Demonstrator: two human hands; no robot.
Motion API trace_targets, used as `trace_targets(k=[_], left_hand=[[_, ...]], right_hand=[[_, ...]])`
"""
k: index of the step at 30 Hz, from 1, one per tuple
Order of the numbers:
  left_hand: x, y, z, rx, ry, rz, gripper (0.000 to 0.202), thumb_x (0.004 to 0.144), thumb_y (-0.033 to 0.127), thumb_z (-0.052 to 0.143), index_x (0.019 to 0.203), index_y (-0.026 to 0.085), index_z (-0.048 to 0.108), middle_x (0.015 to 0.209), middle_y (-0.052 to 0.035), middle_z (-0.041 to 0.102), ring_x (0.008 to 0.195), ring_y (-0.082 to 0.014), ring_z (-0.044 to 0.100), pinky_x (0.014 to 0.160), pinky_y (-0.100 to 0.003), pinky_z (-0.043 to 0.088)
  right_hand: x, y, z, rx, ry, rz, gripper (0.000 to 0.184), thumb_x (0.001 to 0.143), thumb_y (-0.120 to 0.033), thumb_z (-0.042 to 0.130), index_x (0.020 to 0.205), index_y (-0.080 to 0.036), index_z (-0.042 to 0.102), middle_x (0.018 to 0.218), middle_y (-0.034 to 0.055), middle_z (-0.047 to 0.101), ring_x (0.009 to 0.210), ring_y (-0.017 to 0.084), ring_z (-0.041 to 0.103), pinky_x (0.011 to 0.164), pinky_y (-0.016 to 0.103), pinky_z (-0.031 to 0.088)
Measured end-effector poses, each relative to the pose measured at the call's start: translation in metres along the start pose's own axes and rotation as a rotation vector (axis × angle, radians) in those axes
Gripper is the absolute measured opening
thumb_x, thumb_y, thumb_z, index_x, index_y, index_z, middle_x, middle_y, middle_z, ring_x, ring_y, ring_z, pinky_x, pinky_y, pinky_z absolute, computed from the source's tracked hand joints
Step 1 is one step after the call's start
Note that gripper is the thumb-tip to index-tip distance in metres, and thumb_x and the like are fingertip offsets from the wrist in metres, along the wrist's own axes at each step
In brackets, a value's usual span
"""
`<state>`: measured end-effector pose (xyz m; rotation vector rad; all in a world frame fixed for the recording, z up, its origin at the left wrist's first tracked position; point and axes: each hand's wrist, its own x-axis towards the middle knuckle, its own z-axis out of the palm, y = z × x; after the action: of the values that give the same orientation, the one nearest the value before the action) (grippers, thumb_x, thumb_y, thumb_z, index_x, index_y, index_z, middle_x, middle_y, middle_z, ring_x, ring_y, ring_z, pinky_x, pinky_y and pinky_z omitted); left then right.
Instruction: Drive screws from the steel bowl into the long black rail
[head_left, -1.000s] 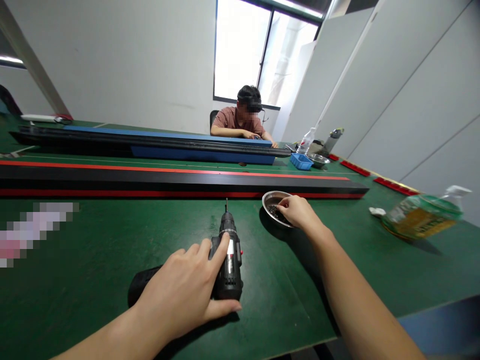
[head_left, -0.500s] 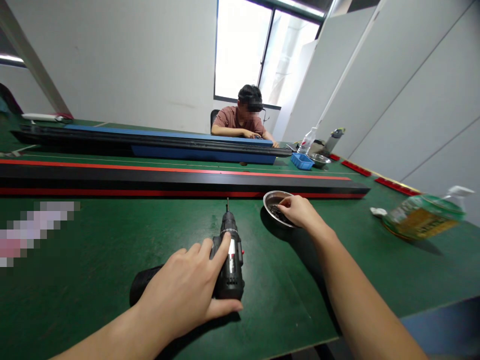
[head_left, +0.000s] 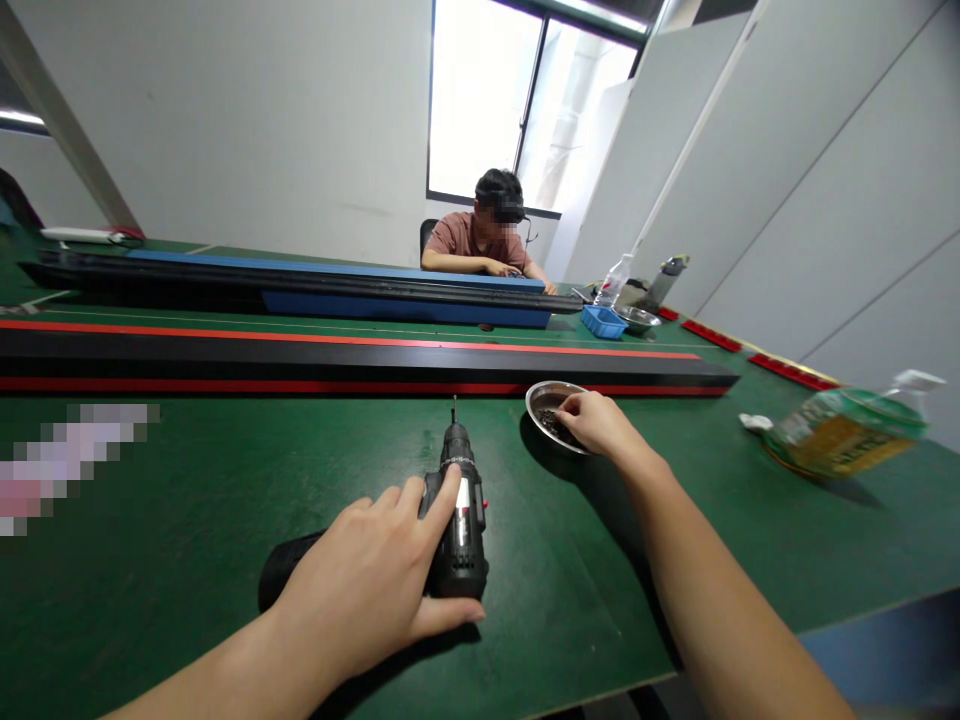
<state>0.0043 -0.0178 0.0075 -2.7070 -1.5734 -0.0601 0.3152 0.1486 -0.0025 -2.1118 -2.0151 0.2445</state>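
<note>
My left hand (head_left: 375, 585) lies over a black cordless drill (head_left: 459, 510) that rests on its side on the green table (head_left: 187, 500), bit pointing away from me; the fingers curve round its body. My right hand (head_left: 596, 420) reaches into a small metal bowl (head_left: 541, 397) of dark screws, fingertips pinched together among them. What they pinch is too small to see. Behind the bowl runs a long black bar with red edges (head_left: 337, 360).
A second long black and blue bar (head_left: 315, 285) lies farther back. Another person (head_left: 484, 240) sits at the far side. A blue tray (head_left: 602, 322), another metal bowl (head_left: 636, 319) and bottles stand at the back right. A lying plastic bottle (head_left: 844, 432) is at right.
</note>
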Motion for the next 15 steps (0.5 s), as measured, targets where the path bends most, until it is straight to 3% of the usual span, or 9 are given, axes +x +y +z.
trace_targets(k=[7, 15], left_hand=[[0.0021, 0.0006, -0.0006, -0.009, -0.006, -0.004, 0.104, 0.081, 0.080, 0.053, 0.160, 0.019, 0.026, 0.110, -0.0139, 0.064, 0.095, -0.0336, 0.065, 0.081, -0.050, 0.057], [0.0003, -0.0004, -0.0006, -0.019, -0.024, -0.013, 0.104, 0.081, 0.081, 0.052, 0.161, 0.020, 0.025, 0.111, -0.0135, 0.063, 0.096, -0.0336, 0.065, 0.081, -0.049, 0.057]], right_hand=[[-0.0002, 0.0006, 0.0005, 0.000, -0.073, -0.023, 0.013, 0.084, -0.029, 0.072, 0.083, -0.019, 0.080, 0.084, 0.0070, 0.076, 0.074, 0.018, 0.068, 0.064, 0.026, 0.042], [0.0004, 0.0008, 0.0020, -0.010, -0.012, -0.027, 0.018, 0.090, -0.026, 0.065, 0.089, -0.018, 0.081, 0.091, 0.0092, 0.077, 0.078, 0.019, 0.069, 0.068, 0.027, 0.042]])
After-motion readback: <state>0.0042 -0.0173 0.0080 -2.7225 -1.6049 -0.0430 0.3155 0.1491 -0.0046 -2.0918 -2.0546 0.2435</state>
